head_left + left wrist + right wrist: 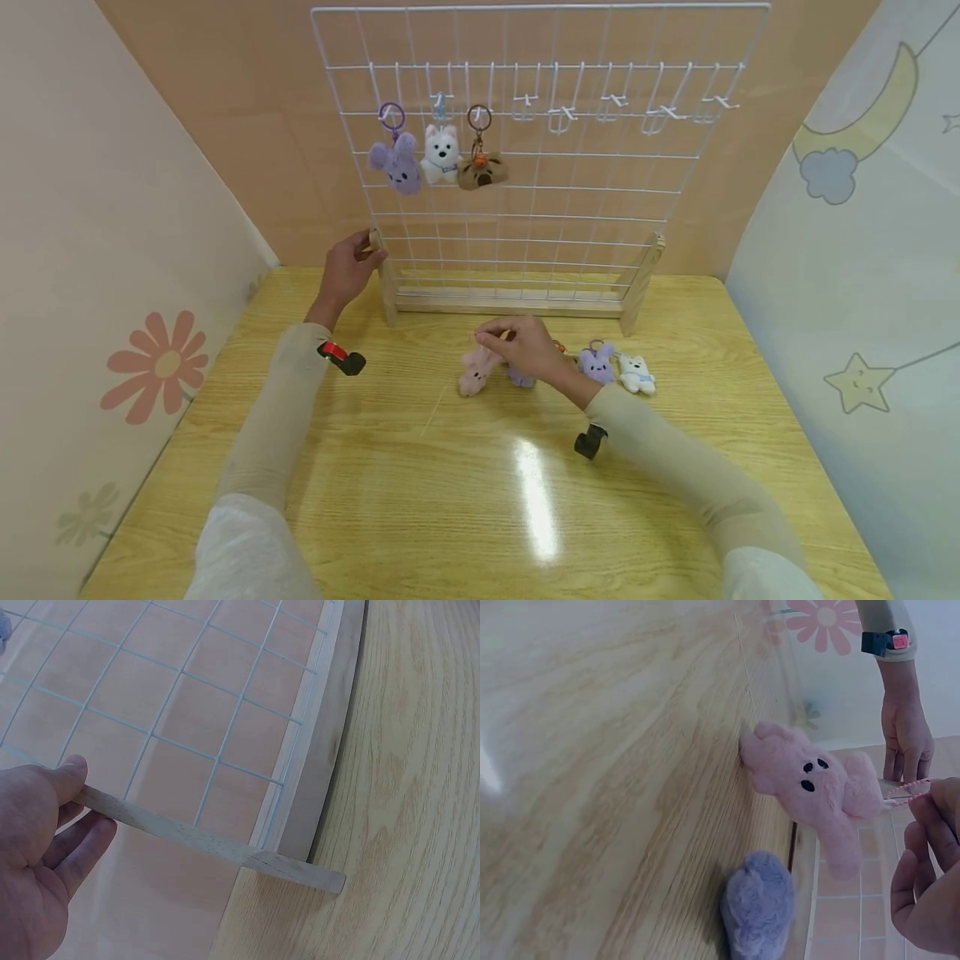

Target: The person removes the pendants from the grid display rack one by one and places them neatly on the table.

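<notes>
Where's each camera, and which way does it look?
Head: on the head, facing forward and down at the wire rack; left hand, right hand and arms show.
Left wrist: on that wrist, facing the rack's wooden leg; left hand shows.
Right wrist: on that wrist, facing the pink plush; both hands show.
Shared: head and right wrist both show the pink plush.

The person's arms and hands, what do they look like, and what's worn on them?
Both the left hand and right hand are ungloved. Close-fitting beige sleeves cover the forearms, with looser white cloth above. The left wrist device is black and red; the right wrist device looks black.
</notes>
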`<state>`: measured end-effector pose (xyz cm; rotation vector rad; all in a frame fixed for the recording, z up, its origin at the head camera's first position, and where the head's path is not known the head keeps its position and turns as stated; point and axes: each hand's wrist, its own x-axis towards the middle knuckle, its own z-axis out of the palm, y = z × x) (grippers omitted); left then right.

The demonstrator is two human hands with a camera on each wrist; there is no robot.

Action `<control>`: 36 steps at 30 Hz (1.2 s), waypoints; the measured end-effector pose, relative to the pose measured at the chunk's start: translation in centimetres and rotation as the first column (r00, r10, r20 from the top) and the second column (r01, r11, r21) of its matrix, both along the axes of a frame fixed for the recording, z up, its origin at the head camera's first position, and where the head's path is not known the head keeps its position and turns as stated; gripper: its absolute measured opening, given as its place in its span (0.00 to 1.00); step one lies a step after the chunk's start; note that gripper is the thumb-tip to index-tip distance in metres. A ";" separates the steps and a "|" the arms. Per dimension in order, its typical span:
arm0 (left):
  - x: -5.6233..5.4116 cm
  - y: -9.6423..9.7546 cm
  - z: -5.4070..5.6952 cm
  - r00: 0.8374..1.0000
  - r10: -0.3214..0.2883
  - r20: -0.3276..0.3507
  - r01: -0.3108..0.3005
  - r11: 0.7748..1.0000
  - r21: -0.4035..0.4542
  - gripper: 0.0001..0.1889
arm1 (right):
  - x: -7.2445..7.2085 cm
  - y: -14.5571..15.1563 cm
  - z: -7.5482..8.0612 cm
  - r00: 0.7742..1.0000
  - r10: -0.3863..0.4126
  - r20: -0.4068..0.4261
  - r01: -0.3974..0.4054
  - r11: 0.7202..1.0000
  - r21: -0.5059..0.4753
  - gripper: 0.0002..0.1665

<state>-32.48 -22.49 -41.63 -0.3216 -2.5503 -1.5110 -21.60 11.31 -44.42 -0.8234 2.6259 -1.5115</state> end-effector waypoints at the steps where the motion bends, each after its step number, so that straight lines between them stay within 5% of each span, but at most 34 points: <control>1: 0.0 0.0 0.0 1.000 0.000 -0.001 0.000 1.000 0.001 0.30 | -0.2 0.0 -0.1 1.000 0.001 0.000 -0.001 1.000 -0.001 0.12; 25: -0.1 -0.2 -0.2 1.000 -0.001 0.014 0.001 1.000 0.007 0.30 | -3.8 0.2 -2.7 0.996 -0.083 0.032 0.081 0.995 0.056 0.15; 36: -0.2 -0.2 -0.1 1.000 0.000 0.015 0.000 1.000 0.011 0.30 | -4.9 -0.3 -3.2 0.995 -0.086 0.046 0.077 0.983 0.164 0.14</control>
